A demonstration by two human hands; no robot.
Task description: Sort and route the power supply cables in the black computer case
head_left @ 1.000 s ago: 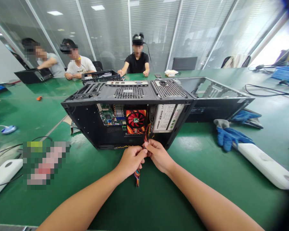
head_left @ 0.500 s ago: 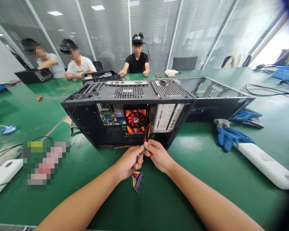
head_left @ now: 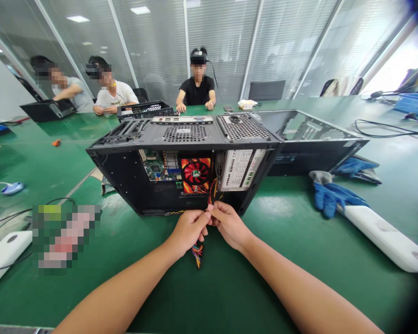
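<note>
Before me lies a black computer case (head_left: 153,138) with its side open. Inside show a green motherboard (head_left: 155,163), a red fan (head_left: 196,174) on a flame-patterned card, and a white-labelled power supply (head_left: 242,170). A bundle of coloured power cables (head_left: 213,191) runs from the power supply down to my hands. My left hand (head_left: 191,227) is closed round the bundle, and its free end (head_left: 197,253) hangs below the fingers. Pinched on the bundle, with fingertips touching the left ones, is my right hand (head_left: 228,222). What lies between the fingertips is hidden.
Right of the case stand a black panelled frame (head_left: 306,155), blue gloves (head_left: 337,198) and a white elongated device (head_left: 386,236). Another white device (head_left: 9,248) with black cables lies at left. Several people sit across the green table (head_left: 153,292), one person (head_left: 197,86) directly opposite.
My left hand has turned slightly, its fingers drawing closer to the right hand. The dangling cable end has swung, and its black connector now shows less.
</note>
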